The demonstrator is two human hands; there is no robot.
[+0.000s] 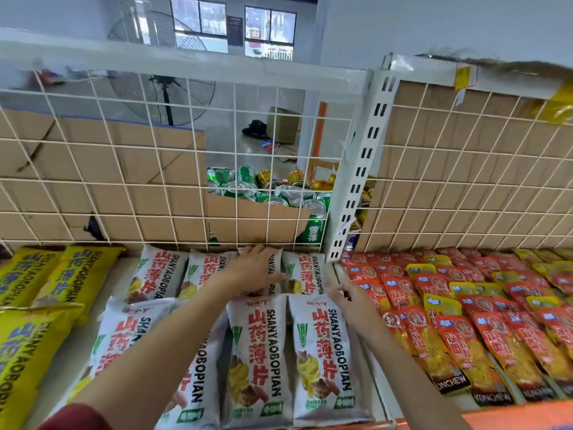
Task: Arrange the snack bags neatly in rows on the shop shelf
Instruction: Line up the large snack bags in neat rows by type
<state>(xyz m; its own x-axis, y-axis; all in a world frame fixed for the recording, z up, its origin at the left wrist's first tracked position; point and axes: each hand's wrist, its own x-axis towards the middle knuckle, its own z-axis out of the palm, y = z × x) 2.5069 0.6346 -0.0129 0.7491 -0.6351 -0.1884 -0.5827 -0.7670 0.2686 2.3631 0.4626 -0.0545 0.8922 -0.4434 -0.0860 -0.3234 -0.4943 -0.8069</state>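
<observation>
Two rows of white snack bags (257, 361) lie flat on the shop shelf (77, 349), printed sides up, four in front and four behind. The left forearm partly covers the front row. The right hand (350, 301) sits at the right edge of the front row, blurred, its fingers loosely extended and holding nothing. The left hand (252, 270) lies palm-down on the third bag of the back row, fingers straight and slightly spread. To the left lie yellow bags (31, 336); to the right, red packets (465, 330). Behind stands a wire grid (124, 181), with drink cans (279, 187) beyond it.
</observation>
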